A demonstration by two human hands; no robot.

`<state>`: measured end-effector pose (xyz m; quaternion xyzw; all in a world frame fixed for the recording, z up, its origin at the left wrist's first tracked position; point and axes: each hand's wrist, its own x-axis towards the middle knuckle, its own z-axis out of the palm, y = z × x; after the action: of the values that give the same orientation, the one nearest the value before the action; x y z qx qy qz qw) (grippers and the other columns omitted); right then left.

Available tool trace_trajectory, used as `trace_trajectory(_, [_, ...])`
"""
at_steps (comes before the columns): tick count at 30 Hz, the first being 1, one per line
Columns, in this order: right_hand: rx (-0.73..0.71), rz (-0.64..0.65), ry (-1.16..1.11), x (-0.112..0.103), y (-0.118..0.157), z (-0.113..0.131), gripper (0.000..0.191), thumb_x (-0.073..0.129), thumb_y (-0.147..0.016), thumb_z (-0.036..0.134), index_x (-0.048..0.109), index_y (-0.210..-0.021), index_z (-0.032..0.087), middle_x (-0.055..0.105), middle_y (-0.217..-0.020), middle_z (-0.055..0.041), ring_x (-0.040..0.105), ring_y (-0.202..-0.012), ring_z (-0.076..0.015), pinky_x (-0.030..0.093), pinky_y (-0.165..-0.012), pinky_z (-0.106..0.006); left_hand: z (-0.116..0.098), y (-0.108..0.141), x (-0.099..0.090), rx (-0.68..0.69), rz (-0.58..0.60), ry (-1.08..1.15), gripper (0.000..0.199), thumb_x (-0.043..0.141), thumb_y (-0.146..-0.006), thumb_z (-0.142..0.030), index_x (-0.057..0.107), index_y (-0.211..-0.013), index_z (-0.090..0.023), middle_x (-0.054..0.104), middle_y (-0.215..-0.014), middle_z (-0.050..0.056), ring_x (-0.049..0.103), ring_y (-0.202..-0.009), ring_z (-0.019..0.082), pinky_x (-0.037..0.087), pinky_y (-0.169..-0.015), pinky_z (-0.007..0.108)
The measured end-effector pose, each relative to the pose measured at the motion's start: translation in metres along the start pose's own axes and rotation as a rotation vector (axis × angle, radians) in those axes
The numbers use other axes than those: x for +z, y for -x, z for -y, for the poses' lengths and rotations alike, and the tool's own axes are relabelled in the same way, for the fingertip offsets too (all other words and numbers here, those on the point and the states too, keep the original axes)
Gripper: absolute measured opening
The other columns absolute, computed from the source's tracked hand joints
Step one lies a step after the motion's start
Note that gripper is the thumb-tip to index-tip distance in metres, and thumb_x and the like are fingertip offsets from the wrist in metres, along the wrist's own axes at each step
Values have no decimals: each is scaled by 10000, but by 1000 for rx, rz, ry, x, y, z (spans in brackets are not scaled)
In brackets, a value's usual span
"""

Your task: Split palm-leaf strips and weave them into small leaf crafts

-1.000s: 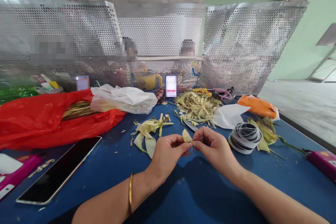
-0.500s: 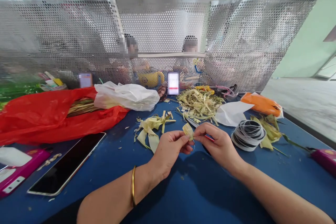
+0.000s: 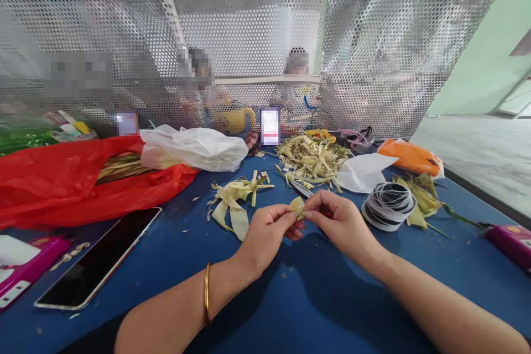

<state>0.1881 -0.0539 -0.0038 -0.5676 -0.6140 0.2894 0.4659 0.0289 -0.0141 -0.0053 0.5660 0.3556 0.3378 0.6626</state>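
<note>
A small pale yellow-green husk piece (image 3: 297, 205) is pinched between both hands over the blue table (image 3: 249, 321). My left hand (image 3: 269, 235) grips its lower left side, fingers curled. From the right, my right hand (image 3: 338, 221) pinches the same piece near its base. Scissors (image 3: 301, 189) show partly behind my right hand; its fingers hide the handles, so whether it also holds them is unclear. Loose husk strips (image 3: 234, 204) lie beyond my left hand. To the right of my right hand stands a spool of white and black cord (image 3: 389, 207).
Husk scraps (image 3: 313, 157) are heaped behind the hands. A red bag (image 3: 83, 177), white bag (image 3: 194, 148) and phone (image 3: 99, 260) lie left. Orange packet (image 3: 410, 157) and magenta device (image 3: 510, 243) are right. People sit behind the perforated screen (image 3: 253, 27).
The camera view has shifted slightly, with the table items a little higher and further left. The husk piece looks shorter and more folded between my fingers. Both hands still pinch it.
</note>
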Motion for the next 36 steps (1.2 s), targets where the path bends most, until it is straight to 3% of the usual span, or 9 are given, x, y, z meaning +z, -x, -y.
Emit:
trace_trajectory(8, [21, -9, -31, 2, 2, 2, 132, 619, -803, 299, 573, -741, 192, 601, -677, 11, 547, -642, -139, 441, -602, -262, 1, 1, 2, -52, -41, 47, 264, 758, -685, -380, 672, -641, -134, 651, -615, 25, 559, -508, 100, 450, -534, 215])
trace_trajectory(12, [-125, -1, -52, 2, 3, 2, 62, 604, -839, 252, 583, -865, 200, 619, -770, 4, 576, -683, -132, 464, -643, -254, 0, 1, 0, -125, -35, 178, 253, 774, -663, -361, 668, -650, -131, 641, -607, 23, 544, -480, 90, 426, -505, 211])
trace_trajectory(16, [-294, 19, 77, 1, 2, 1, 69, 580, -861, 165, 629, -833, 204, 619, -817, -14, 593, -763, -144, 464, -714, -260, -2, 0, -3, -169, -26, 258, 189, 749, -665, -301, 670, -630, -133, 629, -586, 20, 536, -477, 88, 419, -500, 208])
trace_trajectory(21, [-231, -16, 118, 1, 1, -2, 86, 578, -862, 181, 621, -792, 207, 635, -766, -5, 596, -732, -153, 456, -675, -259, 1, -2, -5, -203, 9, 270, 167, 761, -660, -277, 695, -670, -124, 666, -645, 46, 577, -532, 104, 451, -536, 221])
trace_trajectory(27, [-175, -25, 133, 2, 2, -2, 108, 558, -872, 217, 595, -771, 201, 663, -784, -17, 606, -742, -163, 465, -690, -273, 2, -1, -3, -217, -61, 258, 219, 808, -610, -280, 687, -686, -115, 678, -660, 51, 586, -532, 103, 460, -535, 219])
trace_trajectory(36, [-319, 31, 129, 0, 0, 1, 119, 538, -891, 209, 642, -835, 223, 642, -836, -32, 609, -802, -174, 480, -743, -292, -3, 0, -3, -246, -53, 275, 148, 751, -654, -259, 679, -638, -131, 646, -602, 34, 552, -487, 95, 437, -504, 215])
